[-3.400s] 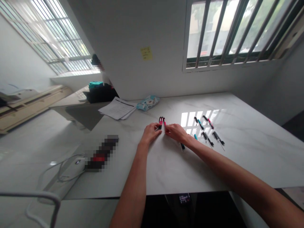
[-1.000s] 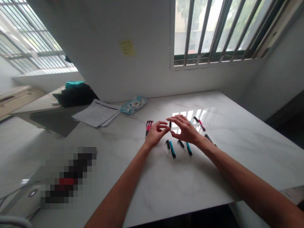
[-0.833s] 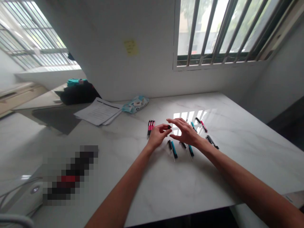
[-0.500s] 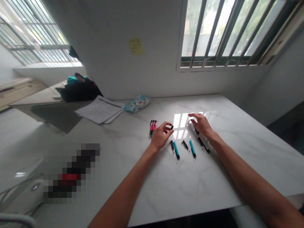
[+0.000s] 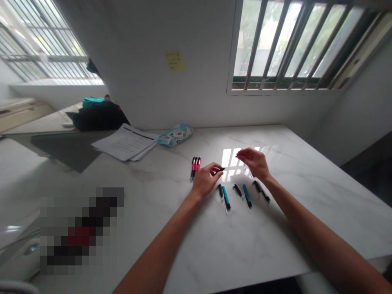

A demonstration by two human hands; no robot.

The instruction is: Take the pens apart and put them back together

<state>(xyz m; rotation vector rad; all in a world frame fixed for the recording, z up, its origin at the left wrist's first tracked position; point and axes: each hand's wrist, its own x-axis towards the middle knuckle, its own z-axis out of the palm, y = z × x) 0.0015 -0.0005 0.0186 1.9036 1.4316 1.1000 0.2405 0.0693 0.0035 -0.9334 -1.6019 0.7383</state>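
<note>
My left hand point(image 5: 206, 180) is closed in a pinch on a small black pen part point(image 5: 220, 170), held just above the table. My right hand point(image 5: 255, 164) has its thumb and fingers pressed together. A tiny dark tip shows at them, too small to name. Below the hands lie dismantled pens. One teal-and-black barrel point(image 5: 226, 197) has a black pen piece point(image 5: 220, 191) beside it. Another teal barrel point(image 5: 247, 196) lies next to a second black piece point(image 5: 237, 190). Black pen pieces point(image 5: 261, 191) rest near my right wrist. Thin white refills lie among them.
Red-and-black pens point(image 5: 196, 165) stand side by side left of my left hand. Farther back are printed papers point(image 5: 124, 143) and a blue-white packet point(image 5: 176, 135). A black bag point(image 5: 98, 116) sits at the back left. A blurred-out dark item point(image 5: 82, 230) lies at the left.
My right hand has moved slightly left, its spread fingers now closed into a pinch. My left hand still holds the black pen part, now turned more sideways.
</note>
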